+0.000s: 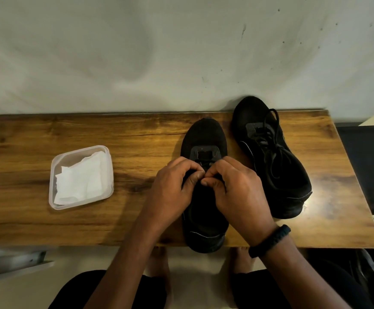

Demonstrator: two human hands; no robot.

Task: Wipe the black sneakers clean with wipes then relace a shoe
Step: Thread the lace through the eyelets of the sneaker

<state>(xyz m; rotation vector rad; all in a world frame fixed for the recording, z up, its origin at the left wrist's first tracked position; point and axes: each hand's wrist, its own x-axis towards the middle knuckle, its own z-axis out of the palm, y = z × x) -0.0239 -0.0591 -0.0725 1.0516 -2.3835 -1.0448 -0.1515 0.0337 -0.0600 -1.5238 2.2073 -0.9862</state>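
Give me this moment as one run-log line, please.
phase: relacing | left hand: pinches lace over near sneaker | right hand: pinches lace too | far sneaker: laced, untouched | wipes: in clear tub

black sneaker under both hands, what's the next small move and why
Probably pull the thin black lace up through the next eyelets: the left hand and right hand both pinch it over the tongue of the near black mesh sneaker, with only a toe-end crossing showing.
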